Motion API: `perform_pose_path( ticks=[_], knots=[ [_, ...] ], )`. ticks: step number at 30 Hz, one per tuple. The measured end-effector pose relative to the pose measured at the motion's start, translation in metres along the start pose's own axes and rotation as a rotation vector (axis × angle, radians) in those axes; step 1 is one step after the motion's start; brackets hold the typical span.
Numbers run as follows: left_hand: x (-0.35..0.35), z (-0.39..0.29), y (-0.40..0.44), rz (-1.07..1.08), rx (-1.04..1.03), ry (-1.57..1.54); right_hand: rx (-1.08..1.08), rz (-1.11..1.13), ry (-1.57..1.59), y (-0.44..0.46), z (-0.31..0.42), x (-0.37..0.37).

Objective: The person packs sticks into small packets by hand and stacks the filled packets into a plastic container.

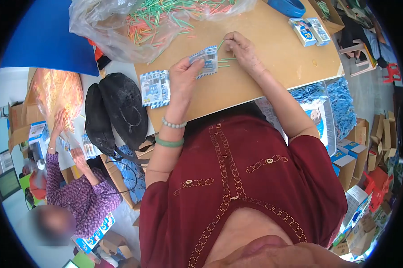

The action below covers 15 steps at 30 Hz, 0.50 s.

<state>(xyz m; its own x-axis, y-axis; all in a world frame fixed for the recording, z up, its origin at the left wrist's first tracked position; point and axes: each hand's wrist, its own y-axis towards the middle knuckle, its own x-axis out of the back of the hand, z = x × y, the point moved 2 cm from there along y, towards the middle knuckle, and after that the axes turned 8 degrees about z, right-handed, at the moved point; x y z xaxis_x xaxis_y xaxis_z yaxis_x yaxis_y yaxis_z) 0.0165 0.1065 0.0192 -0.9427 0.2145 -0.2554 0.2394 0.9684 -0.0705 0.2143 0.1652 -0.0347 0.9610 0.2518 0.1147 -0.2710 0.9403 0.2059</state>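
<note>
My left hand (186, 77) is closed on a small blue-and-white printed packet (207, 61), thumb across its face. Just right of it, my right hand (244, 52) pinches a thin green stick (220, 45) between thumb and fingers. A few more green sticks (223, 66) lie on the table beside the packet's right edge. Left of my left wrist, more blue-and-white packets (155, 88) overlap at the table's edge. Beyond my hands, a clear plastic bag (107, 38) lies open with many loose green and red sticks (161, 18) spilling from it.
The tan table (281, 58) carries two small boxes (302, 32) and a blue object (287, 6) at far right. A black bag (116, 111) sits left. A co-worker (78, 192) works beside a bag of orange sticks (60, 91). A bin of blue packets (315, 105) stands right.
</note>
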Motion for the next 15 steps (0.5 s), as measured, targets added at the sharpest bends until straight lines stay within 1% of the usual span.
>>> perform_pose_path(
  ticks=[3,6,9,12,14,15],
  knots=[
    [0.005,0.003,0.001,-0.01,0.01,0.044,-0.002,-0.008,-0.002,0.001,0.01,0.001],
    [0.007,0.006,0.0,-0.01,0.037,0.076,0.018,-0.053,0.137,0.002,0.042,0.011],
    [0.003,0.003,0.002,0.005,0.056,0.105,0.0,-0.015,0.185,0.003,0.069,0.014],
    [-0.008,-0.001,0.005,-0.042,0.07,-0.269,-0.017,0.04,0.203,-0.004,0.071,0.009],
    [-0.008,-0.005,0.005,-0.049,0.094,-0.228,-0.047,0.104,0.19,-0.01,0.067,0.006],
    [-0.007,-0.006,0.004,-0.055,0.117,-0.188,-0.05,0.101,0.191,-0.013,0.066,0.005]
  ],
)
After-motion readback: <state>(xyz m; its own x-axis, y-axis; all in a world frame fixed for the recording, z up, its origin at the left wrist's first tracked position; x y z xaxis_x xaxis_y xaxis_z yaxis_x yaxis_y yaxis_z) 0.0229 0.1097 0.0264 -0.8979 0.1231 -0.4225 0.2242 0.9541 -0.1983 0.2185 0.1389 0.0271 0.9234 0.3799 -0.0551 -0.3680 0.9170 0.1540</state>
